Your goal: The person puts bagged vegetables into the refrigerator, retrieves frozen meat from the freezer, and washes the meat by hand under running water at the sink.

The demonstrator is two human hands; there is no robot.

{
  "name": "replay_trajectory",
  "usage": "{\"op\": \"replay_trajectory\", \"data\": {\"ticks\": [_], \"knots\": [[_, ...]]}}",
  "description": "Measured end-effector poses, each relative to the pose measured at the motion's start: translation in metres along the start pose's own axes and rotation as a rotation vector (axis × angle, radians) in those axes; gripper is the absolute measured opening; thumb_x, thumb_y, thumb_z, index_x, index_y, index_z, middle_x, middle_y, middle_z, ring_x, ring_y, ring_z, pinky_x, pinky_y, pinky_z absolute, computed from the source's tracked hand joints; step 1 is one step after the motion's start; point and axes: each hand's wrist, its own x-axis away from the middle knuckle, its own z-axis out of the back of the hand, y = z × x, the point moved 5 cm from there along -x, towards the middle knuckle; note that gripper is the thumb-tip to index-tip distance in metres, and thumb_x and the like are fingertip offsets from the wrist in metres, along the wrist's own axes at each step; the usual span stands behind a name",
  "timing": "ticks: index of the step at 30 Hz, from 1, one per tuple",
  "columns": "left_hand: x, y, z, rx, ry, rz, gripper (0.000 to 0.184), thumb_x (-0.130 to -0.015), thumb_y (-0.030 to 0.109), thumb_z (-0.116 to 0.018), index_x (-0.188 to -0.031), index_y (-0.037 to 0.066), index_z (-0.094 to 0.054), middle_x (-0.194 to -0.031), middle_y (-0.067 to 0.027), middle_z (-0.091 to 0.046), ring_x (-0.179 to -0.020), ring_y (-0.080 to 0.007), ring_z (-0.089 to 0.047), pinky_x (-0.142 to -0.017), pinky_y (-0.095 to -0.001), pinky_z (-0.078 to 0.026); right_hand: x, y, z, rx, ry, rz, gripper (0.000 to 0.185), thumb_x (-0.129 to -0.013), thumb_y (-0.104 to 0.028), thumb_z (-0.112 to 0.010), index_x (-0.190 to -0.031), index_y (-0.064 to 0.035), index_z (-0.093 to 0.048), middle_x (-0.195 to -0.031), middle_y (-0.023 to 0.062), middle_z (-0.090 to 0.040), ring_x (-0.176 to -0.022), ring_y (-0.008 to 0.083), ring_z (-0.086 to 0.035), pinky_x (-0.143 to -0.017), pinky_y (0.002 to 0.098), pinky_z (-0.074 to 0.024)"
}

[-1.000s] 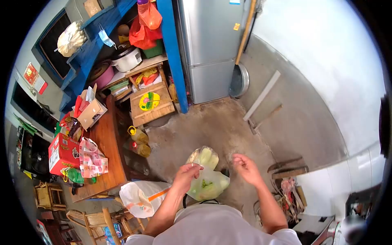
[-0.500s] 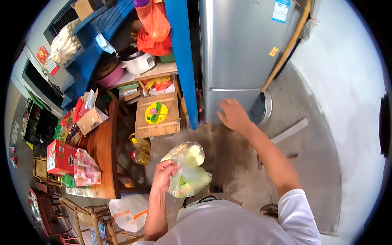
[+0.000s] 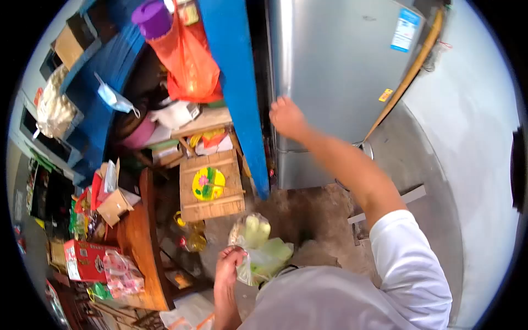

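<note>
My left hand (image 3: pixel 229 264) is closed around the gathered tops of clear plastic bags (image 3: pixel 258 261), which hang low in front of my body. Pale green vegetables (image 3: pixel 256 231) show through the plastic; their exact kind is unclear. My right arm reaches forward to the tall silver refrigerator (image 3: pixel 335 77). At the left edge of its upper door, just above the seam, my right hand (image 3: pixel 288 119) has its fingers curled against the edge. The fingertips are partly hidden, and the door looks closed.
A blue post (image 3: pixel 234 82) stands left of the refrigerator, with an orange-red bag (image 3: pixel 190 69) hanging beside it. A wooden stool (image 3: pixel 212 209) carries a yellow round item (image 3: pixel 208 183). Oil bottles (image 3: pixel 195 239) stand near the wooden table (image 3: pixel 137 225). A bamboo pole (image 3: pixel 410 69) leans at the right.
My right hand has moved up from the lower door to the upper door's left edge, and its fingers have curled. The view has shifted; my left hand still holds the bags.
</note>
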Motion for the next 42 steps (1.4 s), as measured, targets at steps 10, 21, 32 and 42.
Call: {"op": "replay_trajectory", "data": {"ticks": [10, 21, 32, 42], "knots": [[-0.005, 0.011, -0.013, -0.040, 0.159, 0.005, 0.008, -0.070, -0.002, -0.053, -0.070, -0.004, -0.060, -0.061, -0.0024, -0.054, -0.050, -0.0049, -0.031, -0.049, -0.0224, -0.023, -0.057, 0.014, -0.049, 0.342, -0.136, 0.203, 0.023, -0.083, -0.024, -0.057, -0.099, -0.0165, -0.071, -0.105, 0.0006, -0.064, -0.108, 0.0205, -0.050, -0.101, 0.0415, -0.0285], [-0.028, 0.008, -0.026, 0.069, 0.105, 0.022, 0.005, -0.071, -0.003, -0.056, -0.073, -0.004, -0.060, -0.058, 0.0015, -0.047, -0.049, -0.0045, -0.029, -0.047, -0.0233, -0.020, -0.004, -0.020, -0.017, 0.358, -0.162, 0.338, 0.019, -0.081, -0.026, -0.060, -0.090, -0.0143, -0.073, -0.093, 0.0007, -0.065, -0.099, 0.0199, -0.050, -0.085, 0.0369, -0.0341], [-0.070, 0.003, -0.088, 0.233, -0.161, 0.161, 0.002, -0.077, -0.002, -0.062, -0.078, -0.002, -0.061, -0.060, 0.0007, -0.049, -0.051, -0.0055, -0.034, -0.050, -0.0229, -0.026, 0.266, -0.060, 0.068, -0.640, -0.059, 0.210, 0.015, -0.074, -0.018, -0.063, -0.082, -0.0054, -0.066, -0.088, 0.0073, -0.061, -0.088, 0.0247, -0.058, -0.077, 0.0374, -0.0481], [-0.084, 0.030, -0.152, 0.268, -0.234, 0.146, 0.003, -0.084, 0.004, -0.061, -0.082, 0.002, -0.062, -0.075, -0.0074, -0.062, -0.065, -0.0127, -0.052, -0.058, -0.0277, -0.038, 0.515, -0.077, -0.055, -1.569, 0.213, -1.647, 0.070, -0.078, -0.021, -0.073, -0.132, 0.0027, -0.035, -0.129, 0.0180, -0.047, -0.102, 0.0241, -0.056, -0.087, 0.0366, -0.0473]]}}
